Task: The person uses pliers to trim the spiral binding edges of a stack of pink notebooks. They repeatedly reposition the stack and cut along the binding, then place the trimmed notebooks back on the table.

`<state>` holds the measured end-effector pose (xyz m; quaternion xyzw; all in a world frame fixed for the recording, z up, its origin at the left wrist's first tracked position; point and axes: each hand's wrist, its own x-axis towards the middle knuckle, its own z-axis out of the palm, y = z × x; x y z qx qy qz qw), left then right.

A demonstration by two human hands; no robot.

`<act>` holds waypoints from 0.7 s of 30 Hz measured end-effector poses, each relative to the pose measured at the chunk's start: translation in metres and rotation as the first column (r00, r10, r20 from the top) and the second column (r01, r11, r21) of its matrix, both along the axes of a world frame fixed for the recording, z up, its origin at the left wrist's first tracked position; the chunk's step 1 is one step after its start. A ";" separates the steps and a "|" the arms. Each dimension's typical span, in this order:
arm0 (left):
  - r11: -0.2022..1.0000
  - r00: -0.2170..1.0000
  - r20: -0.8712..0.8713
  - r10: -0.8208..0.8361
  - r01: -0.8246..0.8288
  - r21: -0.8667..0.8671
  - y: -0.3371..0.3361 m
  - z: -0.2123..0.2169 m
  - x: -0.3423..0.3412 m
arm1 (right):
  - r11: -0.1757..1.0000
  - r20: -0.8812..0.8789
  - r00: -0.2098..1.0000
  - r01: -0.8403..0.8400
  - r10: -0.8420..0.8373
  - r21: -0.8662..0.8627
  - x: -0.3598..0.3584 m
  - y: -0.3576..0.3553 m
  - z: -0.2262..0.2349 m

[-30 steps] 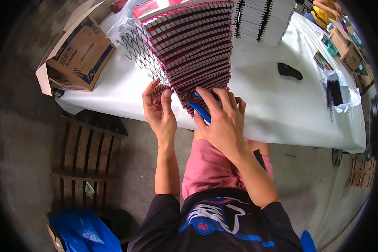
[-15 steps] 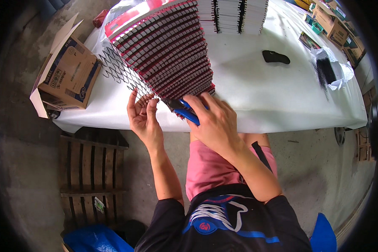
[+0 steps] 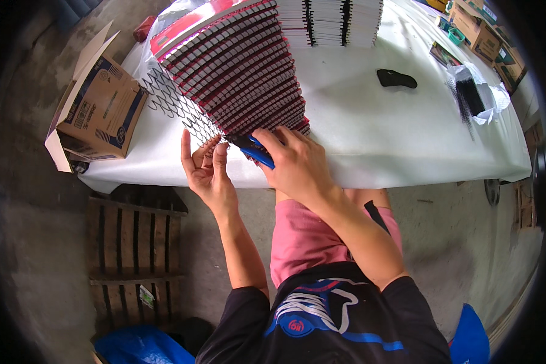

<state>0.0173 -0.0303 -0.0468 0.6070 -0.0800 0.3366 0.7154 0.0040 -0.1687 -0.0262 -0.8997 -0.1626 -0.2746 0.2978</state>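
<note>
A tall stack of red-covered, spiral-bound notebooks [image 3: 242, 79] stands at the table's near edge, its bound spines turned toward me. Loose ends of black spiral coils [image 3: 173, 103] stick out from its left side. My left hand [image 3: 209, 173] pinches the end of one of the lower coils between thumb and a finger, with the index finger raised. In my right hand [image 3: 300, 161] is a pair of blue-handled pliers [image 3: 258, 156]. Their dark jaws meet the coil end beside my left fingertips, at the stack's lower left corner; the exact tip contact is too small to tell.
More notebooks with white page edges [image 3: 327, 24] stand behind the stack. A black pouch-like item [image 3: 397, 79] and a plastic bag of black coils [image 3: 469, 97] lie on the white-covered table [image 3: 370, 139]. An open cardboard box [image 3: 100, 109] sits at left; a wooden pallet [image 3: 136, 242] is below.
My right hand and the pliers have shifted left and slightly up, bringing the jaws to the coil end by my left fingers. My left hand has barely moved.
</note>
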 end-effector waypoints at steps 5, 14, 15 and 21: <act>0.859 0.939 0.013 -0.343 0.319 -0.401 0.006 0.001 -0.001 | 0.992 0.005 1.000 -0.016 0.015 0.123 -0.010 -0.007 0.005; 0.506 0.828 0.076 -0.556 0.409 -0.759 0.018 0.015 0.002 | 0.993 0.176 0.980 0.106 -0.096 -0.051 -0.006 -0.003 0.019; 0.573 0.842 0.053 -0.536 0.410 -0.710 0.019 0.015 0.003 | 0.993 0.165 0.982 0.106 -0.096 -0.059 -0.005 -0.001 0.018; 0.745 0.850 0.009 -0.526 0.466 -0.478 0.017 0.010 0.005 | 0.993 0.164 0.983 0.097 -0.085 -0.067 -0.002 0.002 0.017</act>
